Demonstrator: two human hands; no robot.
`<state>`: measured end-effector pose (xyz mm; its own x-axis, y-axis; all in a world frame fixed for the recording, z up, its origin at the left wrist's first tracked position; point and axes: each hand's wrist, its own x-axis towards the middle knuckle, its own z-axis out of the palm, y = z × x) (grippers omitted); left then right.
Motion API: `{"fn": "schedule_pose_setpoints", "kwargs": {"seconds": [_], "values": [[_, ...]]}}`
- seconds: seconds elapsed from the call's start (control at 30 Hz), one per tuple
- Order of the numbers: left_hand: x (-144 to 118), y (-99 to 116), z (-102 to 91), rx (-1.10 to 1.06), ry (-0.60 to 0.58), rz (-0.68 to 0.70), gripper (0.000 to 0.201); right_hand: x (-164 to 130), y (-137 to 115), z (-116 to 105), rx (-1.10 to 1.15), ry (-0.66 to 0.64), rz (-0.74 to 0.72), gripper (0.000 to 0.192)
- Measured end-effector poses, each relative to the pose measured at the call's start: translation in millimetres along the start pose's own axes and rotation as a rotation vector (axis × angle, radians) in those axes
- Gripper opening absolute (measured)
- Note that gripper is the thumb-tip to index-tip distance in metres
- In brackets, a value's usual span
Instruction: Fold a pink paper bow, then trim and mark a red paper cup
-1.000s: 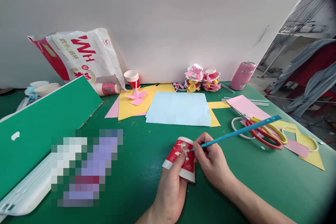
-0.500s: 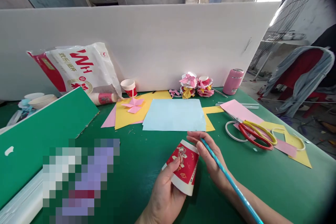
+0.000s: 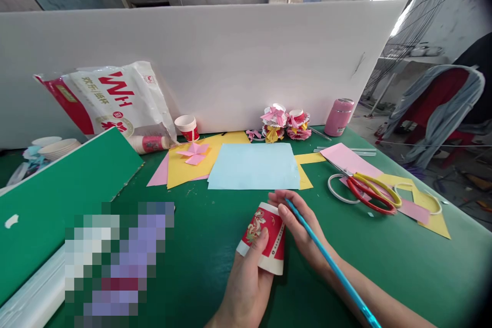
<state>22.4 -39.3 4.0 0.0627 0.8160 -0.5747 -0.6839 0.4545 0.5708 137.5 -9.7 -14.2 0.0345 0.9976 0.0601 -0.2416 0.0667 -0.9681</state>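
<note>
- Red paper cup [image 3: 265,238]: above the green table [image 3: 384,261], upside down, long axis near upright, white rim toward the person.
- Left hand [image 3: 248,279]: fingers clamped round the cup.
- Right hand [image 3: 302,225]: fingertips on the cup, closed on a blue stick [image 3: 330,264] running toward the lower right.

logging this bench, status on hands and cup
Left hand grips cup. Right hand on cup, holding blue stick. Nothing in the way.

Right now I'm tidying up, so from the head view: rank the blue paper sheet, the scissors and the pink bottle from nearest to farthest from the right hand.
1. Blue paper sheet, just beyond the right hand.
2. Scissors, to its right.
3. Pink bottle, far back by the white board.
</note>
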Motion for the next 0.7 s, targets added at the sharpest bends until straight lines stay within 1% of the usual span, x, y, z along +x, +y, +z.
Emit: {"fn": "schedule_pose_setpoints", "kwargs": {"seconds": [0.17, 0.3, 0.4, 0.57, 0.7], "values": [[7, 2, -2.7, -0.011, 0.046, 0.02, 0.03, 10, -4, -10, -0.034, 0.19, -0.052, 0.036], [9, 2, -3.5, -0.056, 0.061, 0.019, 0.03, 14, -9, -17, -0.008, 0.285, -0.088, 0.036], [12, 1, -4.6, -0.064, 0.053, 0.018, 0.028, 14, -10, -17, 0.009, 0.254, -0.091, 0.033], [15, -2, -5.7, -0.048, 0.015, 0.032, 0.025, 10, -8, -11, -0.012, 0.14, -0.082, 0.03], [14, -3, -4.5, -0.026, -0.025, 0.019, 0.026, 4, -5, -5, -0.049, 0.05, -0.039, 0.025]]}}
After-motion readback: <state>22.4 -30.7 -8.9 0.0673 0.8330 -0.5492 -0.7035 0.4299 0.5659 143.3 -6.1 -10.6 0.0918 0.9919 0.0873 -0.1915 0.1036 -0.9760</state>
